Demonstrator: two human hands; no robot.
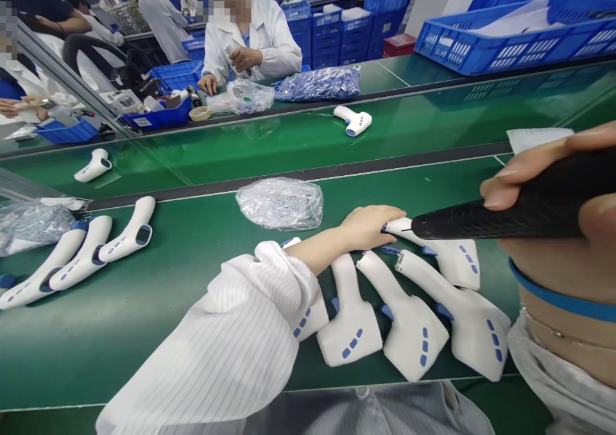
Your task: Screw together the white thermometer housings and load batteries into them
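Observation:
My left hand (369, 226) rests fingers down on the handle end of a white thermometer gun (457, 262), pressing it to the green bench. My right hand (543, 185), close to the camera, is wrapped round a black electric screwdriver (505, 218) whose tip points at that same gun by my left fingertips. Several more white guns with blue buttons lie in a row in front of me, among them one (353, 323) under my forearm and another (416, 332) beside it.
Three white guns (81, 255) lie at the left. A clear plastic bag (280, 203) sits mid-bench. Two guns (353, 120) (93, 165) ride the conveyor belt behind. A person in a white coat (250, 37) works across it. Blue crates (505, 37) stand at the right.

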